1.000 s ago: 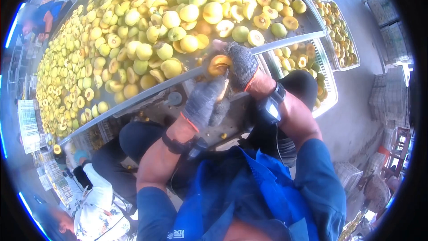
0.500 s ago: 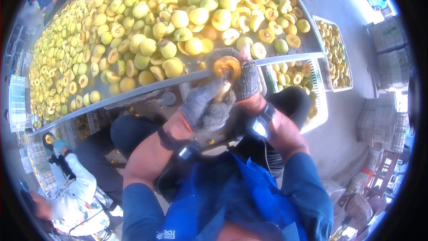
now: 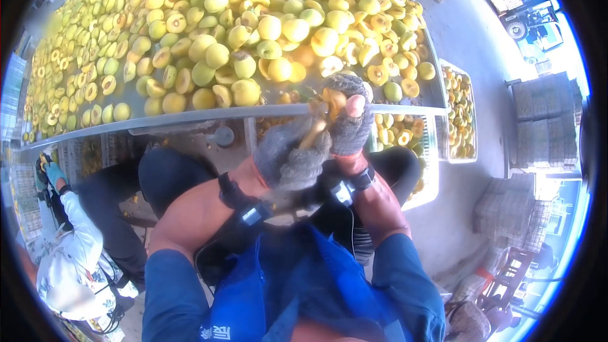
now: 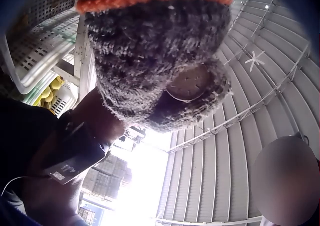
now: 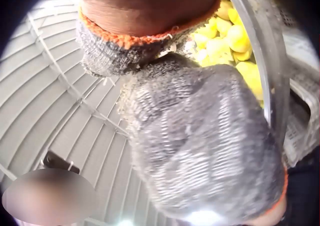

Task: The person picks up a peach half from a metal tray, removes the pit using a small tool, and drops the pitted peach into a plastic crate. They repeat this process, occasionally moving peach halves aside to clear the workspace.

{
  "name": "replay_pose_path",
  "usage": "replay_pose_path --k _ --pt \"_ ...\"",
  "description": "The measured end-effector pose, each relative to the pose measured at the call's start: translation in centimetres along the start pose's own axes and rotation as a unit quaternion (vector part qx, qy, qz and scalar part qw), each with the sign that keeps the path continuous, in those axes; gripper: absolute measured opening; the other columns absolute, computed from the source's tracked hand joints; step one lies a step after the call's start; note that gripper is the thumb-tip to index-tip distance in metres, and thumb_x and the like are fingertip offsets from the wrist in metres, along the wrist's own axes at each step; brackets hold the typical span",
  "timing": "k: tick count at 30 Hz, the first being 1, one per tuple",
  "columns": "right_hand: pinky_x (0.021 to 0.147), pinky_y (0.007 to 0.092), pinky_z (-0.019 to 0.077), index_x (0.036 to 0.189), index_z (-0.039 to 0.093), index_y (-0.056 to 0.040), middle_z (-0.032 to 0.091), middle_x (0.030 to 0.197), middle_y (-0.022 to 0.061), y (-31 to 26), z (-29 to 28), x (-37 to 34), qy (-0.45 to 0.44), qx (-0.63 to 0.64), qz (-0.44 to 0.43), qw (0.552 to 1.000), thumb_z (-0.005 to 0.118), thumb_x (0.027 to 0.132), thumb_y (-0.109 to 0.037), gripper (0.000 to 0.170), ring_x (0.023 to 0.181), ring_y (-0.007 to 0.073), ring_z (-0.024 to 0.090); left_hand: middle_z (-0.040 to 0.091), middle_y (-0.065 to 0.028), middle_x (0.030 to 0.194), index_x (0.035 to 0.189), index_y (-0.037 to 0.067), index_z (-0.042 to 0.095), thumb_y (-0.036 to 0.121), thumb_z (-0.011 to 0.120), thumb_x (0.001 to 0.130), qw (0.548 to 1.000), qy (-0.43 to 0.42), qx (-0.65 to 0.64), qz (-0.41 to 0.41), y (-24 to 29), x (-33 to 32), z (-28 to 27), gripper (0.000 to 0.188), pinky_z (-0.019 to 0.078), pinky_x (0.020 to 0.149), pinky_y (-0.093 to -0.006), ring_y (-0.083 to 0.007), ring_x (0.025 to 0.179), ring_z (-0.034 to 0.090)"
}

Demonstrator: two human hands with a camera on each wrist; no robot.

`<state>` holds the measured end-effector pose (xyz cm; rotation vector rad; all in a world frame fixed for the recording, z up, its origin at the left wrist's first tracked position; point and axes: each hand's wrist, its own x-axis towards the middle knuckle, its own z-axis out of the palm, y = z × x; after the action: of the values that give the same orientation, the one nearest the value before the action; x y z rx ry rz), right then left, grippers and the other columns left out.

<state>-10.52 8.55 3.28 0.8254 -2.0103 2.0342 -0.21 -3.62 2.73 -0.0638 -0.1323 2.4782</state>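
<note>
Grey knitted gloves with orange cuffs cover both hands. My left hand (image 3: 288,155) grips a tool by its pale handle (image 3: 312,134), tilted up toward the fruit. In the left wrist view the handle's round end (image 4: 189,82) shows within the curled glove. My right hand (image 3: 350,120), just above and to the right, holds a cut yellow peach (image 3: 332,102) at the table's front edge. The tool's working end is hidden at the peach. In the right wrist view the left glove (image 5: 200,141) covers much of the work, with the right glove (image 5: 110,48) above it.
Yellow-green whole and halved peaches (image 3: 215,57) cover the metal table, whose raised rim (image 3: 190,118) runs before my hands. Fruit-filled crates (image 3: 430,171) stand at the right. Another person (image 3: 76,240) sits at the left. Stacked crates (image 3: 544,120) and a forklift (image 3: 529,19) are beyond.
The right hand has turned, so its fingers now wrap over the peach and its orange cut face shows less. The left hand keeps its grip on the tool. The head view has swung round.
</note>
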Motion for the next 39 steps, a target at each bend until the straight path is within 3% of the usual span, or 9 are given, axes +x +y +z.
replay_pose_path --k 4,8,12,15,20,29,31,35,39 --pt "0.091 0.0364 0.0465 0.110 0.064 0.0020 0.065 0.102 0.0112 0.2 -2.0 1.7 0.044 -0.050 -0.011 0.998 0.041 0.108 -0.043 0.050 0.098 0.0218 0.059 0.052 0.0014 0.057 0.106 0.006 0.064 0.042 0.057 0.101 0.912 0.142 0.360 0.138 -0.1 -0.7 1.6 0.037 0.0343 0.035 -0.0251 -0.0119 0.036 0.043" --pt "0.087 0.0325 0.0489 0.112 0.066 0.0025 0.067 0.101 0.0096 -2.4 -7.9 3.5 0.075 -0.177 0.027 0.981 0.047 0.107 -0.037 0.044 0.091 0.0179 0.061 0.071 -0.0166 0.083 0.098 0.005 0.071 0.028 0.063 0.098 0.317 0.261 0.866 0.286 0.9 0.2 -4.8 0.025 0.0530 0.062 -0.0436 -0.0358 0.071 0.067" --pt "0.086 0.0317 0.0520 0.116 0.069 -0.0037 0.070 0.102 0.0081 -1.0 -16.7 3.3 0.180 -0.214 0.056 0.959 0.056 0.103 -0.031 0.033 0.092 0.0183 0.065 0.070 -0.0231 0.088 0.096 0.002 0.071 0.027 0.062 0.097 0.393 0.323 0.820 0.263 0.6 -0.4 -1.7 0.027 0.0526 0.076 -0.0486 -0.0418 0.087 0.067" --pt "0.089 0.0368 0.0523 0.114 0.071 -0.0093 0.071 0.109 0.0107 -0.7 -21.7 3.0 0.059 -0.610 0.153 0.775 0.063 0.098 -0.029 0.027 0.098 0.0265 0.067 0.069 -0.0243 0.086 0.095 0.001 0.069 0.029 0.059 0.098 0.374 0.346 0.829 0.232 0.6 -0.6 -1.1 0.030 0.0517 0.077 -0.0508 -0.0432 0.086 0.067" --pt "0.091 0.0411 0.0518 0.113 0.072 -0.0140 0.069 0.113 0.0121 0.4 -19.0 5.5 0.003 -0.523 0.019 0.852 0.067 0.089 -0.021 0.025 0.106 0.0316 0.066 0.069 -0.0263 0.088 0.103 0.000 0.067 0.032 0.057 0.099 0.337 0.388 0.831 0.213 0.6 -0.3 -1.2 0.034 0.0509 0.080 -0.0531 -0.0444 0.087 0.066" --pt "0.096 0.0457 0.0505 0.128 0.060 -0.0147 0.066 0.119 0.0166 8.0 -11.6 11.5 -0.276 -0.646 0.164 0.693 0.078 0.079 -0.025 0.054 0.116 0.0349 0.062 0.069 -0.0246 0.092 0.116 -0.002 0.063 0.029 0.064 0.096 0.195 0.431 0.802 0.365 2.3 0.1 -4.2 0.037 0.0527 0.076 -0.0505 -0.0429 0.088 0.067" --pt "0.095 0.0462 0.0507 0.124 0.061 -0.0132 0.066 0.118 0.0168 7.8 -10.9 10.7 -0.242 -0.632 0.154 0.720 0.080 0.076 -0.022 0.053 0.114 0.0351 0.063 0.069 -0.0244 0.093 0.117 -0.002 0.062 0.030 0.064 0.096 0.255 0.445 0.806 0.295 1.5 -0.6 -4.0 0.038 0.0531 0.076 -0.0507 -0.0433 0.087 0.067" --pt "0.089 0.0453 0.0524 0.113 0.063 -0.0094 0.068 0.107 0.0189 8.7 -12.4 9.9 -0.122 -0.537 0.074 0.832 0.080 0.072 -0.015 0.044 0.102 0.0364 0.066 0.069 -0.0233 0.085 0.108 -0.001 0.065 0.030 0.062 0.096 0.131 0.354 0.884 0.274 -0.8 -1.2 -5.6 0.033 0.0527 0.070 -0.0521 -0.0427 0.077 0.067" --pt "0.077 0.0361 0.0551 0.112 0.065 -0.0076 0.070 0.101 0.0138 6.4 -12.8 10.7 -0.029 -0.294 0.153 0.943 0.075 0.077 -0.011 0.036 0.093 0.0255 0.067 0.067 -0.0195 0.075 0.104 0.001 0.066 0.028 0.061 0.097 0.229 0.356 0.857 0.295 -0.3 -0.2 -5.5 0.029 0.0525 0.063 -0.0486 -0.0391 0.068 0.066"
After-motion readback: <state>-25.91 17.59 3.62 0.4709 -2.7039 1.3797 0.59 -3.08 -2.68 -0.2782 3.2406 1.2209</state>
